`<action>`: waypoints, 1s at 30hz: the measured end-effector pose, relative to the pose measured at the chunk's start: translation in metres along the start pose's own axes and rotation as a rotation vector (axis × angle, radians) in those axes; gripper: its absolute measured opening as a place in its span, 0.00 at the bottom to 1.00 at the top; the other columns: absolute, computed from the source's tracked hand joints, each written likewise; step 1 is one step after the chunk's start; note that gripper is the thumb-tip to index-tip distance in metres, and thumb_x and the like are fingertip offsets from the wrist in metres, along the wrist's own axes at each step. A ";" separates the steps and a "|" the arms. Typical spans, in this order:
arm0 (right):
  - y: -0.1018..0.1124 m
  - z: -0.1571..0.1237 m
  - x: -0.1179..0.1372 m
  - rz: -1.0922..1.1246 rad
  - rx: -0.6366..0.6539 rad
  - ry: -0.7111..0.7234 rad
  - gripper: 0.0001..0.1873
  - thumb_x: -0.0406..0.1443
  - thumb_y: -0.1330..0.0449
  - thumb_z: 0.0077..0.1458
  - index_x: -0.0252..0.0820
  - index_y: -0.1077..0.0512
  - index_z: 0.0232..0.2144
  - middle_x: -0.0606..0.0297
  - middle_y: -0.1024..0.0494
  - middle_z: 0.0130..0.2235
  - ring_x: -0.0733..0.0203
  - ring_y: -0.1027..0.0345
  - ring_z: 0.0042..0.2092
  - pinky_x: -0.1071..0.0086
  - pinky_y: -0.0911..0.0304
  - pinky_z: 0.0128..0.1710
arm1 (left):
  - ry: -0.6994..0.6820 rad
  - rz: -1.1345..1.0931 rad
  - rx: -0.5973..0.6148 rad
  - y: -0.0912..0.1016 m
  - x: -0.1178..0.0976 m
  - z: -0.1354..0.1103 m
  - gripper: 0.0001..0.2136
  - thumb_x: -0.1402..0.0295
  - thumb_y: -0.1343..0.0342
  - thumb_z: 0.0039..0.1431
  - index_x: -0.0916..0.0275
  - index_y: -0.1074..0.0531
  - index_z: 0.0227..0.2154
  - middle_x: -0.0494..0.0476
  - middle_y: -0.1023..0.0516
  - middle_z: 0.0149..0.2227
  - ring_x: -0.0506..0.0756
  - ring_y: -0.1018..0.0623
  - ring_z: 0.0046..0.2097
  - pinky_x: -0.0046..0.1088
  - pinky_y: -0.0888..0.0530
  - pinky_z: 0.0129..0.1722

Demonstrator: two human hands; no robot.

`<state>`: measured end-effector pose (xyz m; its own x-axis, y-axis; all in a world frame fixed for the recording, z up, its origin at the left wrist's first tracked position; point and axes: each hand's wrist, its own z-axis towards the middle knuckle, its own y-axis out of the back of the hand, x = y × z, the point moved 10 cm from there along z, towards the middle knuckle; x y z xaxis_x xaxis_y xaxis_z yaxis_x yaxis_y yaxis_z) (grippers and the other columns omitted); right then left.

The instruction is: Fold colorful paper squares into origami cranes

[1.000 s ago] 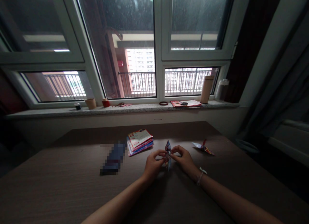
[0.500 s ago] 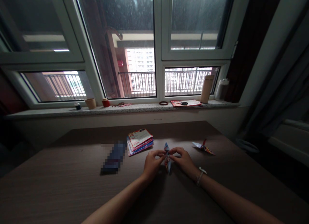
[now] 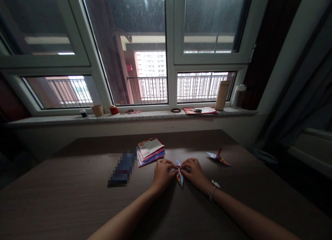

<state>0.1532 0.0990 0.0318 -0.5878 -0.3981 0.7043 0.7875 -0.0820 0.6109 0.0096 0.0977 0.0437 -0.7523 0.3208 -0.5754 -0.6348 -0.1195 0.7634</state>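
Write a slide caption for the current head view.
Left hand and right hand pinch a folded paper figure near a paper stack.

The left hand (image 3: 164, 175) and right hand (image 3: 195, 172) grip a narrow folded paper (image 3: 180, 180) from opposite sides, fingertips near its middle. Its long axis runs near to far. A paper crane (image 3: 218, 158) rests on the brown table (image 3: 64, 205), right of the right hand. A paper stack (image 3: 150, 152) lies far left of the left hand; a pixelated dark object (image 3: 122, 171) lies left of the stack. At the far side, a windowsill (image 3: 150, 115) supports a tan bottle (image 3: 222, 96), right.
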 end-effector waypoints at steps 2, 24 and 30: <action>0.002 -0.001 0.004 -0.007 -0.002 0.012 0.04 0.36 0.38 0.52 0.48 0.21 0.29 0.64 0.22 0.38 0.52 0.38 0.49 0.60 0.47 0.52 | -0.001 0.039 0.016 0.000 0.001 0.001 0.06 0.61 0.37 0.52 0.48 0.18 0.33 0.53 0.23 0.44 0.61 0.34 0.50 0.39 0.37 0.51; 0.005 0.001 0.002 0.001 0.018 -0.016 0.05 0.40 0.37 0.49 0.51 0.20 0.26 0.67 0.20 0.39 0.48 0.39 0.53 0.54 0.55 0.57 | -0.128 0.379 0.126 -0.006 -0.002 0.002 0.19 0.47 0.49 0.58 0.32 0.33 0.53 0.49 0.39 0.64 0.71 0.50 0.66 0.68 0.72 0.56; 0.005 0.002 0.000 -0.010 0.012 -0.020 0.05 0.40 0.36 0.49 0.52 0.20 0.26 0.67 0.20 0.39 0.49 0.39 0.52 0.53 0.55 0.57 | -0.137 0.382 0.126 -0.009 0.000 0.005 0.22 0.46 0.49 0.58 0.35 0.34 0.55 0.53 0.41 0.65 0.70 0.51 0.67 0.66 0.73 0.57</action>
<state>0.1567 0.1003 0.0359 -0.5991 -0.3791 0.7053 0.7795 -0.0749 0.6219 0.0161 0.1034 0.0386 -0.8936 0.3987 -0.2063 -0.2821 -0.1411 0.9490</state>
